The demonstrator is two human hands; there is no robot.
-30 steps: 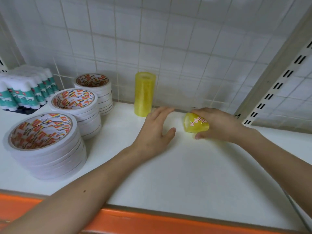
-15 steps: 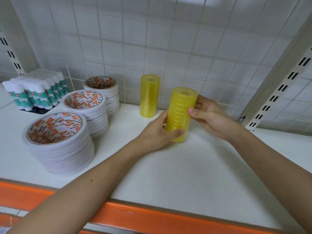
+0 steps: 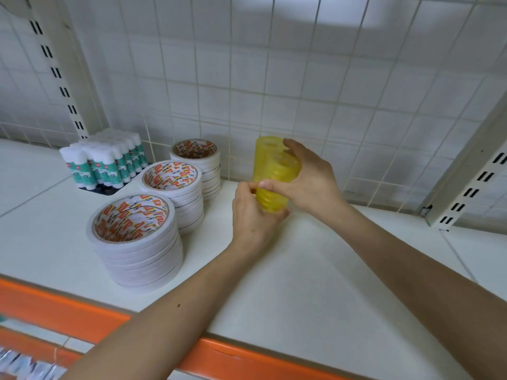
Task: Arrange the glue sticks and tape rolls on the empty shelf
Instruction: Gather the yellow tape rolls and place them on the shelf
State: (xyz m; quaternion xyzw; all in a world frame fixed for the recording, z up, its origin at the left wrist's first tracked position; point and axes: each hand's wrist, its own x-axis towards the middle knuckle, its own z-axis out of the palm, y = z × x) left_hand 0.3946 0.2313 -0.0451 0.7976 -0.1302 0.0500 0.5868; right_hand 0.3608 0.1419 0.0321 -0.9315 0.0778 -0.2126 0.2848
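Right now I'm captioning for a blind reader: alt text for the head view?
The left hand and right hand grip a tilted yellow tape stack before a second yellow stack. To their left, three white tape stacks and glue sticks stand on the shelf.

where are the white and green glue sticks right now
In the head view, the white glue sticks with green labels stand at the back left of the white shelf, near the tiled wall, just left of the middle stack of white tape rolls.
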